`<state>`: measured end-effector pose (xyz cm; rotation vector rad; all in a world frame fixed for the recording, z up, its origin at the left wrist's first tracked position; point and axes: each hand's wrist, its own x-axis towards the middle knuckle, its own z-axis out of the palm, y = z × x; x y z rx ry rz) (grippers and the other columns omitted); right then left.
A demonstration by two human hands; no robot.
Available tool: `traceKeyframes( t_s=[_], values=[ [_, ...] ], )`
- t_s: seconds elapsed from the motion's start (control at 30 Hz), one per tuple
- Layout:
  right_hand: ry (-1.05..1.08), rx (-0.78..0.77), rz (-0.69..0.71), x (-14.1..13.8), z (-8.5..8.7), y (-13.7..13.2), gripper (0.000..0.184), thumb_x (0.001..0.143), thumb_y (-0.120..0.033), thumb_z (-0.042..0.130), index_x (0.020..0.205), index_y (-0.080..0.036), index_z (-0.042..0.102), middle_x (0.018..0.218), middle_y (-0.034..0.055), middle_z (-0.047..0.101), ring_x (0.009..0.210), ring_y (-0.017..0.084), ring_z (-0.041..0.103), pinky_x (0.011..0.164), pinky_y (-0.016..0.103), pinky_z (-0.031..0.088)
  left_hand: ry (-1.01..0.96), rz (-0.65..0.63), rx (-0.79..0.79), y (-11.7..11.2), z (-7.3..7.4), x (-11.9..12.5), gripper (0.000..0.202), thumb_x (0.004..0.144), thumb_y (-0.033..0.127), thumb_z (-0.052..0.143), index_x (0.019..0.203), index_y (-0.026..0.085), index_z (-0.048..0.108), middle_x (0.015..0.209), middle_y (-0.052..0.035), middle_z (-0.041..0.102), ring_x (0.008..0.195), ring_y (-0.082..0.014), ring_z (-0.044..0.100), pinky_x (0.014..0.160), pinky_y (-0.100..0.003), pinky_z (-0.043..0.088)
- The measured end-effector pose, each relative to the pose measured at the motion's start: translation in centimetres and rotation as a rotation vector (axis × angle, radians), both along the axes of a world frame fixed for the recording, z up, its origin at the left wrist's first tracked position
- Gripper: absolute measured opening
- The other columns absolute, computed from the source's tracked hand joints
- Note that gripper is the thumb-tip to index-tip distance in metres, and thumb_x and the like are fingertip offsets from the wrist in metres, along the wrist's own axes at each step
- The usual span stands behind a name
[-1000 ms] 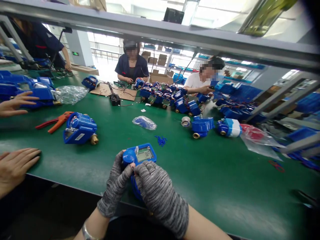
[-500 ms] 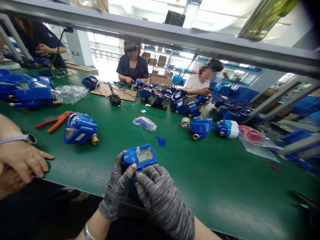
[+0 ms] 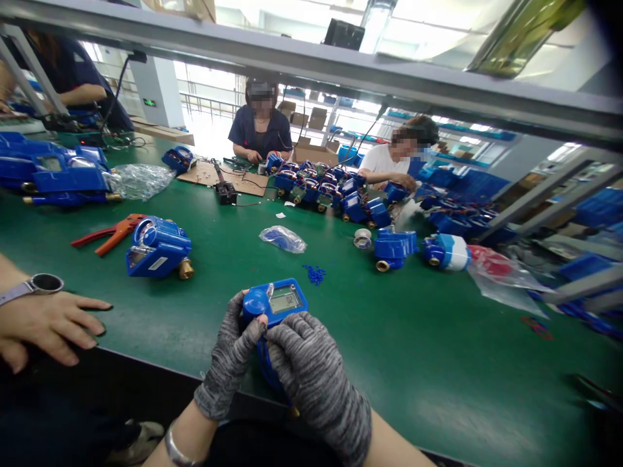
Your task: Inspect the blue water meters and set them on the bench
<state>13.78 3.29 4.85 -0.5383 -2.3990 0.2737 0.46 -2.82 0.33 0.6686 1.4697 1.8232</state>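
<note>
Both my hands wear grey knitted fingerless gloves and grip a blue water meter [image 3: 280, 300] with a small grey display at the near edge of the green table [image 3: 418, 337]. My left hand [image 3: 232, 353] wraps its left side, thumb on the round blue cap. My right hand [image 3: 311, 373] covers its lower right part, fingers curled over the body. The meter's lower half is hidden by my hands.
Another blue meter [image 3: 156, 248] with a brass fitting lies left, beside orange pliers [image 3: 109, 235]. A co-worker's hand [image 3: 53, 319] with a wristwatch rests on the table edge at left. Small blue parts [image 3: 315, 274], a plastic bag [image 3: 283, 239] and several meters [image 3: 335, 192] lie beyond; people work opposite.
The co-worker's hands at left shifted: one drew back from the far meters, and a hand with a watch now lies flat on the table edge. My hands barely moved on the meter.
</note>
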Motion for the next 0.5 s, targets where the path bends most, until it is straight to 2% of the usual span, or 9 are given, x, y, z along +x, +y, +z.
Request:
traceKeyframes(
  t_s=[0.17, 0.27, 0.37, 0.5],
  values=[
    [0.041, 0.028, -0.055, -1.0, -0.3, -0.3, 0.011, 0.089, -0.017, 0.056, 0.084, -0.018, 0.066, 0.084, 0.0062, 0.068, 0.077, 0.021, 0.059, 0.08, 0.035, 0.047, -0.064, -0.02, 0.018, -0.2, 0.6, 0.5, 0.059, 0.082, 0.044, 0.072, 0.132, 0.026, 0.048, 0.131, -0.0024, 0.062, 0.121, -0.0191, 0.058, 0.099, -0.026, 0.048],
    [0.056, -0.058, -0.042, -1.1, -0.1, -0.5, 0.012, 0.089, -0.018, 0.056, 0.082, -0.018, 0.066, 0.083, 0.006, 0.068, 0.075, 0.019, 0.058, 0.076, 0.032, 0.047, -0.064, -0.001, 0.025, -0.1, 0.6, 0.6, 0.059, 0.08, 0.045, 0.073, 0.131, 0.025, 0.049, 0.131, -0.0031, 0.062, 0.121, -0.0201, 0.058, 0.099, -0.026, 0.048],
    [0.041, -0.124, -0.088, -1.2, 0.3, -0.5, 0.015, 0.088, -0.02, 0.053, 0.077, -0.019, 0.064, 0.077, 0.0051, 0.066, 0.07, 0.019, 0.057, 0.069, 0.031, 0.046, -0.051, -0.009, 0.021, 0.0, 0.3, 0.4, 0.063, 0.079, 0.046, 0.074, 0.133, 0.027, 0.048, 0.135, -0.0029, 0.059, 0.124, -0.0214, 0.055, 0.103, -0.028, 0.046],
    [-0.063, -0.098, -0.158, -1.4, 1.0, -0.6, 0.018, 0.088, -0.022, 0.05, 0.079, -0.02, 0.064, 0.079, 0.0056, 0.066, 0.071, 0.021, 0.058, 0.07, 0.035, 0.047, -0.07, 0.002, -0.061, 0.3, -0.5, 0.1, 0.071, 0.07, 0.053, 0.08, 0.13, 0.026, 0.052, 0.128, -0.0046, 0.062, 0.121, -0.0271, 0.057, 0.105, -0.036, 0.045]
  ],
)
